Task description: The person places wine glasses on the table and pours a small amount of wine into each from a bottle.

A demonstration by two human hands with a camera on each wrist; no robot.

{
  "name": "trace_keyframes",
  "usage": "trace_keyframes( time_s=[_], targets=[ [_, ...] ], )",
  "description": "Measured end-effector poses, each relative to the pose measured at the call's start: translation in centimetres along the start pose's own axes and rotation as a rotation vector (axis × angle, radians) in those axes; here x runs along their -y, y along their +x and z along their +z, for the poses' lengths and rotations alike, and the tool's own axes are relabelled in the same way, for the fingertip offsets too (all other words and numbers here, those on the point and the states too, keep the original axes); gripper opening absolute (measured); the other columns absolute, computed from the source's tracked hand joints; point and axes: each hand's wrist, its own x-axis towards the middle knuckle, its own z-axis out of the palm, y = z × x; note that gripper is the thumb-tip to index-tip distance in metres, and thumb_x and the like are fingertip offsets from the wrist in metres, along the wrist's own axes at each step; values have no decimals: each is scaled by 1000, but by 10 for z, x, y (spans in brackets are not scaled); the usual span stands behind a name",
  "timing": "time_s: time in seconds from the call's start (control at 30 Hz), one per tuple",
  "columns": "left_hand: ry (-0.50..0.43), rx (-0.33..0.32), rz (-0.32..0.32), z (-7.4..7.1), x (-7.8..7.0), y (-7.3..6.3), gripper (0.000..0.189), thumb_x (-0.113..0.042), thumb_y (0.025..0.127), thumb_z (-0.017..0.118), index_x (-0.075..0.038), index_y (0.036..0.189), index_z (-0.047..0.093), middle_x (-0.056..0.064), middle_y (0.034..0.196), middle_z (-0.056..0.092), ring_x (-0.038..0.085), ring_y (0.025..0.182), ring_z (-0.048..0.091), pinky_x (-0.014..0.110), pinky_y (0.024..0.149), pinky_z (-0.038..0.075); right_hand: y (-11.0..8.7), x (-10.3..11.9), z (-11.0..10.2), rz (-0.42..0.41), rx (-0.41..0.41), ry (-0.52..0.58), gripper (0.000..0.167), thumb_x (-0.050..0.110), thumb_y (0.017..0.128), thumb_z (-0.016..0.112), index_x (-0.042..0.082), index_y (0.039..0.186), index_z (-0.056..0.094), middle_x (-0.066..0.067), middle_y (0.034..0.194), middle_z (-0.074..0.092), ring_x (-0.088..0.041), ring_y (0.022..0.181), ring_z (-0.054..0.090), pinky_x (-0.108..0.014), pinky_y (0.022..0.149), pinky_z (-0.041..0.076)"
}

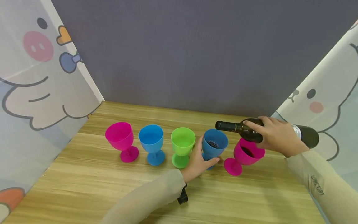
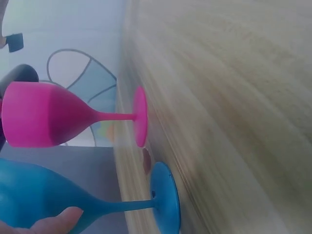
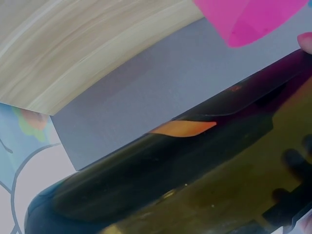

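Observation:
My left hand holds a blue goblet, its fingers and thumb around the bowl; the foot appears to stand on the table in the left wrist view. Dark, bubbly liquid lies in the bowl. Gripped by my right hand, a dark glass wine bottle lies nearly level, its mouth by that goblet's right rim. No stream is visible. Beneath the bottle, a pink goblet contains dark red liquid. The right wrist view is mostly filled by the bottle's body.
To the left stand a green goblet, another blue goblet and another pink goblet in a row on the wooden table. A reddish spot marks the table. Behind rises a grey panel; cartoon-printed sheets flank it.

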Motion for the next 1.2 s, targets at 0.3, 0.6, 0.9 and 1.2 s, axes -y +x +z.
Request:
trace_keyframes(
  time_s=[0.3, 0.6, 0.9, 1.2],
  targets=[
    [53, 19, -69, -7, -3, -16, 88, -29, 83, 74, -2, 149, 23, 17, 151, 30, 35, 138, 28, 56, 107, 27, 6, 1, 0, -13, -6, 4, 87, 26, 44, 88, 19, 123, 54, -24, 84, 57, -32, 56, 56, -45, 39, 47],
    [21, 80, -99, -23, 2, -33, 63, -24, 87, 71, 1, 136, 42, 15, 134, 47, 35, 116, 47, 50, 96, 41, 14, 4, -1, 4, -7, 6, 87, 25, 44, 89, 18, 123, 54, -24, 85, 58, -35, 60, 59, -48, 41, 48],
    [20, 40, -213, -64, 10, -57, 47, -25, 88, 70, 2, 119, 46, 22, 125, 50, 40, 117, 46, 51, 97, 40, 23, 9, 1, 15, 12, 5, 85, 28, 47, 91, 17, 123, 55, -24, 88, 59, -35, 63, 60, -47, 41, 49],
    [51, -68, -267, -93, 8, -66, 52, -19, 85, 70, 6, 123, 46, 25, 126, 49, 44, 111, 50, 50, 92, 44, 32, 13, 2, 31, 59, 6, 85, 28, 48, 91, 19, 124, 55, -23, 90, 59, -35, 66, 61, -47, 44, 51]
  ],
)
